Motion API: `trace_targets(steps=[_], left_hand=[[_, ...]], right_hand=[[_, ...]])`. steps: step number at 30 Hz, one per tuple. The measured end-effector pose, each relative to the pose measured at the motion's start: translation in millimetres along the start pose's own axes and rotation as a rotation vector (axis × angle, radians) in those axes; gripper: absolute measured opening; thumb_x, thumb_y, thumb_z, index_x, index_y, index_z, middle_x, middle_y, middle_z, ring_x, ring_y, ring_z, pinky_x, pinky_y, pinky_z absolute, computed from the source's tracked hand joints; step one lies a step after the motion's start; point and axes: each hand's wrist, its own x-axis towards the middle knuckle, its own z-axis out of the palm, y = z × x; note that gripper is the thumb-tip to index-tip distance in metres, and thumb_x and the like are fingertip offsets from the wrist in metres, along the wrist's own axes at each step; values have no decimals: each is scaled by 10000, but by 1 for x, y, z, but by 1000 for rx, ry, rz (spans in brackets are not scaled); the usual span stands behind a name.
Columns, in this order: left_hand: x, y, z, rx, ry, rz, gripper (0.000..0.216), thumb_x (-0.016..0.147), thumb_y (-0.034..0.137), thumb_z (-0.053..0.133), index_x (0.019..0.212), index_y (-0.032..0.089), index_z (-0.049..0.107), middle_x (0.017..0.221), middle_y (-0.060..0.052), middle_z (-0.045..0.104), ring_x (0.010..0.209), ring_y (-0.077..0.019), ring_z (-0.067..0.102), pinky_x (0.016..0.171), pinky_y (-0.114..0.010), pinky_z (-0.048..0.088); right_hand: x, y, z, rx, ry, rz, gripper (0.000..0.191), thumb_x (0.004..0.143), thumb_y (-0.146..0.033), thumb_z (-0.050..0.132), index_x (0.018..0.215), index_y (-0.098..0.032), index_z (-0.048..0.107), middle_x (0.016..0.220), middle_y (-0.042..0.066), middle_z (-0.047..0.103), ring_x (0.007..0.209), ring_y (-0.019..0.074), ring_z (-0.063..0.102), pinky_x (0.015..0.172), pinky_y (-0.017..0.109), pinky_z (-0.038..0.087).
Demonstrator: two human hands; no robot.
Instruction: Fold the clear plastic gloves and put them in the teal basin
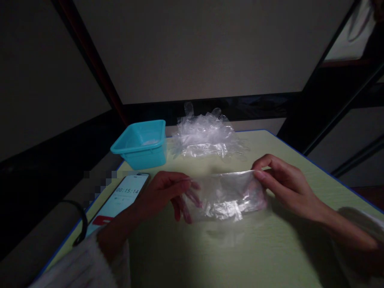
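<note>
A clear thin plastic glove (228, 196) is stretched between both hands just above the pale green table (234, 252). My left hand (168, 192) pinches its left end, with the fingers curled partly behind the film. My right hand (282, 182) pinches the upper right edge between thumb and fingers. Both hands are closed on the plastic.
A heap of more clear plastic gloves (207, 136) lies at the table's far edge. A turquoise plastic tub (141, 144) stands at the far left. A phone (123, 196) showing a timer lies by my left wrist, with a dark cable (81, 224) beside it.
</note>
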Motion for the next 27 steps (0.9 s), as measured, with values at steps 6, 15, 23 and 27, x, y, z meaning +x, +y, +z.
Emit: trace_targets(steps=[6, 15, 23, 27], left_hand=[[7, -4, -3, -17, 113, -135, 248, 691, 392, 639, 692, 146, 608, 634, -38, 708, 365, -124, 596, 308, -164, 386], [23, -19, 0, 246, 314, -341, 248, 727, 360, 589, 655, 126, 552, 676, -61, 700, 425, -107, 609, 379, -158, 407], [27, -18, -1, 373, 360, -334, 243, 816, 227, 417, 603, 135, 489, 604, -16, 644, 372, -86, 570, 340, -154, 357], [26, -16, -3, 499, 410, -265, 199, 816, 221, 415, 661, 142, 510, 562, 7, 609, 358, -92, 533, 351, -173, 326]], right_hand=[[7, 9, 10, 165, -12, 234, 260, 816, -442, 557, 756, -204, 472, 471, -69, 488, 342, 53, 430, 324, 158, 331], [15, 44, 15, 52, -94, 493, 221, 806, -382, 522, 730, -199, 423, 466, -40, 554, 361, 96, 530, 348, 184, 397], [16, 52, 8, -94, -61, 377, 212, 819, -395, 468, 772, -192, 427, 524, -28, 544, 361, 90, 490, 335, 198, 344], [15, 49, 6, -443, -2, 140, 152, 839, -315, 431, 766, -187, 470, 548, -23, 513, 440, 101, 476, 392, 219, 343]])
